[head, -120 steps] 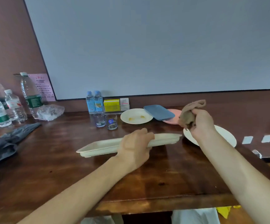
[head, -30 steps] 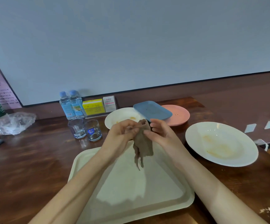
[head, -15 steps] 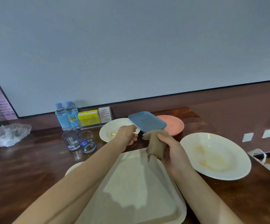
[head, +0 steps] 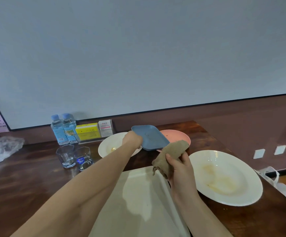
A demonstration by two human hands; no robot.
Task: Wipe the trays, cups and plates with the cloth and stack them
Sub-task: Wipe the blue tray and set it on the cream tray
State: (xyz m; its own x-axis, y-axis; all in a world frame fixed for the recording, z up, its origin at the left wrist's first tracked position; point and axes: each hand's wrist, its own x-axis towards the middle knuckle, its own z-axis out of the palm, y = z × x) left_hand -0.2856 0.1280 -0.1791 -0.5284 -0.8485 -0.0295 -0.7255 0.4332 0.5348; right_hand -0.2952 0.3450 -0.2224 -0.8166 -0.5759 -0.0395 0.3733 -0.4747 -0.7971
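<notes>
Left grip (head: 132, 138) is now holding the blue tray (head: 150, 137) by its left rim, probably light and stiff; right grip (head: 178, 165) is clutching the cloth (head: 170, 151).

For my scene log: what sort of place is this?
Likely a meeting room, not a kitchen: a big screen, a wooden table, water bottles near a stained plate.

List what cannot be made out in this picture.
Head view:
Left hand: fingers hidden behind it, at the blue tray rim; grip unclear.
Cream tray: partly hidden by the forearms, cut by bottom edge.
Pink plate: mostly behind blue tray and cloth.
Box labels: too small.
</notes>
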